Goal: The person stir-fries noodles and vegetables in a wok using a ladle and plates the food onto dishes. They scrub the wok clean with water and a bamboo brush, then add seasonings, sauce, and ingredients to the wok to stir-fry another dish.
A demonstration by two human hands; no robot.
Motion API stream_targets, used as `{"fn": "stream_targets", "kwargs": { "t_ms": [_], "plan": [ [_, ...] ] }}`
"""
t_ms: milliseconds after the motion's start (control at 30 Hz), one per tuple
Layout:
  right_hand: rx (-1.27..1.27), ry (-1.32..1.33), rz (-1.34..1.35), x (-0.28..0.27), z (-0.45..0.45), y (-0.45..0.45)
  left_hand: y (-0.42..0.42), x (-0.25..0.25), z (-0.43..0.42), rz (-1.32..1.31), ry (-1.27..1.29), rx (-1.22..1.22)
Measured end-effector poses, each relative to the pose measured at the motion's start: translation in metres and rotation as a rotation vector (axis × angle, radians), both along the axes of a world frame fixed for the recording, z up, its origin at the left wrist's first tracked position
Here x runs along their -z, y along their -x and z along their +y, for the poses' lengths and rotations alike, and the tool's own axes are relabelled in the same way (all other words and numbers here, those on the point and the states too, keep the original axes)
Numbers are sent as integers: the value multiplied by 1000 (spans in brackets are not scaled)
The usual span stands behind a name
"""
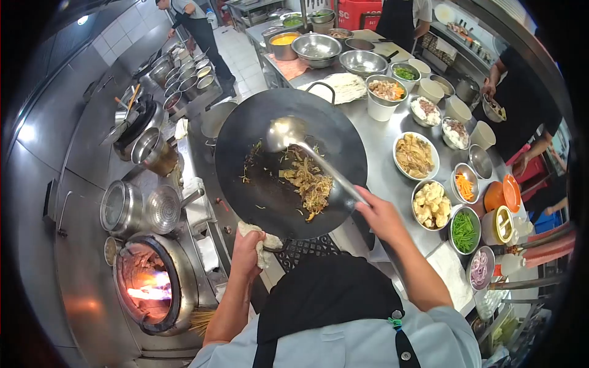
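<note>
Clearly, the near end is tight: the apron (331,291) fills the bottom middle of the frame, with a forearm on either side. The left hand (248,254), left of bottom centre, is curled round a pale cloth (267,248) at the lower rim of the wok (257,205). The right hand (383,214), right of centre, has its fingers wrapped round the handle of the ladle (286,133); the ladle's bowl is over the upper part of the wok. The wok sits tilted at the centre of the frame, browned food (310,184) gathered mostly in its lower right half, a few bits stuck to the left.

Left of the wok's edge, a narrow walkway strip separates it from the stove side, where a strainer (164,210) and pot (120,208) stand above a flaming burner (150,291) at lower left. To the right, a strip of steel surface (381,144) shows between the rim and the nearest plate (417,156). Below that plate lie bowls of pale chunks (431,205), carrot (465,184), greens (465,230) and sliced onion (481,268).

Farther up, flat pale sheets (338,88) lie beyond the wok's top edge, with steel bowls (316,48) behind. One person (195,30) stands at upper left, another (527,92) at upper right, holding a bowl (494,108).
</note>
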State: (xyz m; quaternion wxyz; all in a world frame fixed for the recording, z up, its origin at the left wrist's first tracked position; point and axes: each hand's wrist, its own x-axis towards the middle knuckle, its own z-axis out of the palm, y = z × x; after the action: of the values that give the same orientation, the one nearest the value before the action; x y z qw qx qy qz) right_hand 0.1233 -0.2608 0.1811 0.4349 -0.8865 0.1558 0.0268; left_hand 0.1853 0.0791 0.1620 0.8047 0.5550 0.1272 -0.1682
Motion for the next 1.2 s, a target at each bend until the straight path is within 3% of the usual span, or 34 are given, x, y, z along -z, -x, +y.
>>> {"fn": "stream_targets", "kwargs": {
  "t_ms": [100,167,233,333,400,467,533,600,700,800,867,900,967,1100,1167,1200],
  "plan": [
    [-43,-150,-110,39,10,17,0,-2,1,-29,-4,6],
    [-77,-46,-123,45,1,73,3,-9,-2,-34,6,-4],
    [-11,-48,83,51,-24,131,4,-7,-2,-4,29,-9],
    [44,191,162,9,-61,156,1,-4,-1,-40,-14,7],
    [33,361,18,-10,-67,129,1,-7,0,-44,-23,27],
    [93,309,-170,-1,-55,90,-1,-14,-5,-67,12,65],
    [173,91,-9,5,-35,55,-4,-24,-15,-110,44,91],
    [201,-110,-165,34,-21,55,-7,-27,-20,-124,60,124],
    [296,-94,98,19,-8,119,-17,-30,-38,-146,99,154],
    [387,-64,32,53,-31,203,-30,-35,-65,-156,165,191],
    [443,123,-63,31,-56,220,-33,-54,-92,-161,234,207],
    [441,243,-65,20,-67,215,-43,-36,-92,-183,225,249],
    [473,380,-26,-18,-86,188,-46,-45,-119,-194,239,253],
    [579,128,-142,8,-113,128,-64,-36,-168,-253,254,306],
    [624,15,-117,24,-121,129,-84,-9,-187,-428,124,333],
    [649,-11,-95,32,-119,137,-86,-14,-199,-402,181,338]
  ]
}}
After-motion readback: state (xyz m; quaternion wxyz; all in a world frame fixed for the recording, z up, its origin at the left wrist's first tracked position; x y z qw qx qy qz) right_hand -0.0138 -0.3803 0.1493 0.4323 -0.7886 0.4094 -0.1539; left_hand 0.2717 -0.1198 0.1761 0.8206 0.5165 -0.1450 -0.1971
